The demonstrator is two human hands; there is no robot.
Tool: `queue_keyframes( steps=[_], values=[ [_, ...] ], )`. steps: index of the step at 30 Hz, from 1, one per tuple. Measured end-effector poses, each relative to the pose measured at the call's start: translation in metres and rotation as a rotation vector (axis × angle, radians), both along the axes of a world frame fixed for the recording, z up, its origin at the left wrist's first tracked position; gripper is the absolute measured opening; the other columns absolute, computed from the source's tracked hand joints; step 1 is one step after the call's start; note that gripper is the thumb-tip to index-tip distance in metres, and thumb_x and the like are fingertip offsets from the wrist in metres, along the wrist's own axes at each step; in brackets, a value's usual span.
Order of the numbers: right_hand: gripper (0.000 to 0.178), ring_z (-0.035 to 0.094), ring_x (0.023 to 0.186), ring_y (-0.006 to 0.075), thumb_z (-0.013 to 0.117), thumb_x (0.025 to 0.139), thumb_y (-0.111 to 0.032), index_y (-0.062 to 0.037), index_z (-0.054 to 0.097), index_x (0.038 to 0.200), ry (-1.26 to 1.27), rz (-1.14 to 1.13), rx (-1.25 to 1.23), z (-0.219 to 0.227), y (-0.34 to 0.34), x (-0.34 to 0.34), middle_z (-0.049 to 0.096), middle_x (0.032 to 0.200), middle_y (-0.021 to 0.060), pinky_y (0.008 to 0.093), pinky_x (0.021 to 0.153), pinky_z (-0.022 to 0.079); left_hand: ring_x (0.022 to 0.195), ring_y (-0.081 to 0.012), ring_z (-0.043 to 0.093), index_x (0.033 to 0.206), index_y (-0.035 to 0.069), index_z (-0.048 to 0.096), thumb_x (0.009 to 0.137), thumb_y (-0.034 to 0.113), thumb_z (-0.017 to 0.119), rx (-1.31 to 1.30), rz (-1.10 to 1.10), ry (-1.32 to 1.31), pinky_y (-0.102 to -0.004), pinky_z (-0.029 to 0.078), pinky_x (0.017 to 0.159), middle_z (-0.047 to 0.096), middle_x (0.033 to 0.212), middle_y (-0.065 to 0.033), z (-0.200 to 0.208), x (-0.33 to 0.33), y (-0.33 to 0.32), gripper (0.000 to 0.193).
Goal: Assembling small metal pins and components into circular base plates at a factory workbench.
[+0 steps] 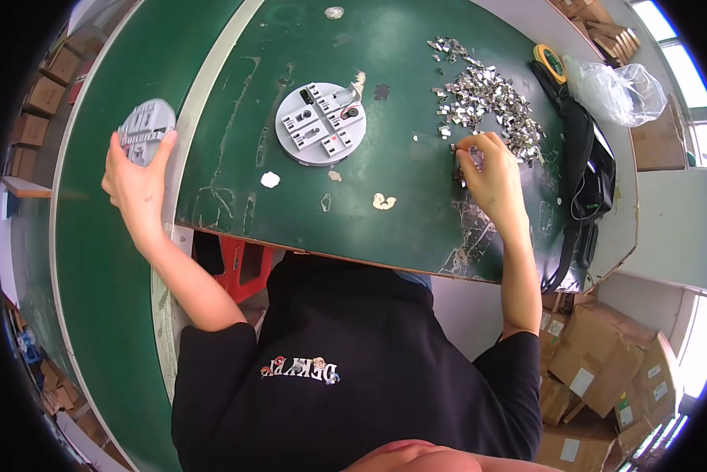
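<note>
At the far left, over the green belt, my left hand (139, 177) grips a round grey plastic base (147, 118) between thumb and fingers. A similar round grey base (310, 135), with slotted blocks, a red wire and a small black round part, lies on the green table in front of me. On the right, my right hand (489, 171) is closed in a pinch at the near edge of a heap of small shiny metal pieces (491, 102). A few metal pieces show by its fingertips; exactly what it pinches is hidden.
A pale rail (204, 94) separates the belt (94, 259) from the table (290, 208). Beyond the heap are a black bag (588, 169), a yellow tape roll (550, 64) and a clear plastic bag (621, 90). A red stool (239, 271) is below; cardboard boxes (597, 358) stand lower right.
</note>
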State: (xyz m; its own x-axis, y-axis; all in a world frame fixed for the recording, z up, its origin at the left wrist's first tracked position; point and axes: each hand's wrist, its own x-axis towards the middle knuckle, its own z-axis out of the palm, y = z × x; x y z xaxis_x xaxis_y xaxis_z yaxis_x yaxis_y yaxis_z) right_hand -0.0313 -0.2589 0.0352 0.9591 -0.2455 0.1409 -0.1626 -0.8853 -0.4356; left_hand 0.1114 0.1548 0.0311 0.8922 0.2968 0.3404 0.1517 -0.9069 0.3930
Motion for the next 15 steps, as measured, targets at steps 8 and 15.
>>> queue_keyframes(
  steps=[8,15],
  values=[
    [0.019,0.060,0.073,0.0245,0.066,0.085,-0.009,0.0005,0.070,0.101,-0.002,-0.071,0.099,0.008,-0.013,0.000,0.066,0.095,0.0101,0.0345,0.068,0.049,0.126,-0.0487,0.044,0.142,-0.005,0.041,0.087,0.053,0.069,-0.183,-0.763,0.022,-0.0564,0.041,0.102,0.042,0.144,-0.0292,-0.019,-0.016,-0.109,0.085],
    [0.019,0.056,0.069,0.0192,0.067,0.086,-0.008,0.0011,0.071,0.102,-0.084,-0.009,0.069,-0.010,0.003,0.007,0.066,0.094,0.0078,0.0292,0.063,0.046,0.124,-0.0418,0.042,0.144,-0.007,0.037,0.081,0.051,0.074,0.214,-0.775,0.217,-0.0530,0.040,0.099,0.040,0.140,-0.0311,-0.002,-0.040,-0.165,0.093]
  ],
)
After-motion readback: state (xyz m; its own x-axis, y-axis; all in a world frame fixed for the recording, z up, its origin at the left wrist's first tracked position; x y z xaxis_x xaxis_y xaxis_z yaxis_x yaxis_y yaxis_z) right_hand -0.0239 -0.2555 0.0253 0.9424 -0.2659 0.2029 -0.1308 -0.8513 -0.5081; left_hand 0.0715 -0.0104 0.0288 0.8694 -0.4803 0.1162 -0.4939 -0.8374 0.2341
